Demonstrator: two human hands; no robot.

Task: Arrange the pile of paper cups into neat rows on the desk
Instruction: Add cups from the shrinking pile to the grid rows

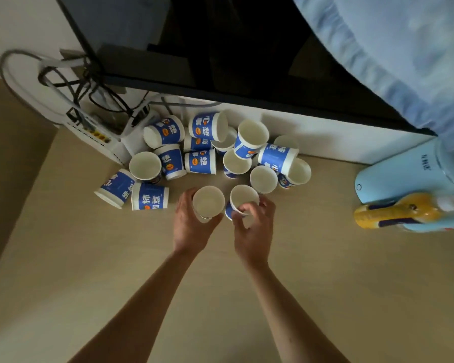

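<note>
A pile of several blue-and-white paper cups (202,142) lies at the back of the wooden desk (116,258), some upright, some on their sides. My left hand (192,226) is wrapped around an upright cup (208,201) at the pile's front edge. Just to its right, my right hand (254,226) pinches the rim of a second cup (243,197), which tilts slightly. The two held cups stand close together, nearly touching.
A dark monitor (220,48) hangs over the back of the desk. A white router (95,132) with tangled cables (71,82) sits at back left. At right are a light-blue appliance (404,179) and a yellow bottle (396,210). Blue fabric (404,48) covers the top right.
</note>
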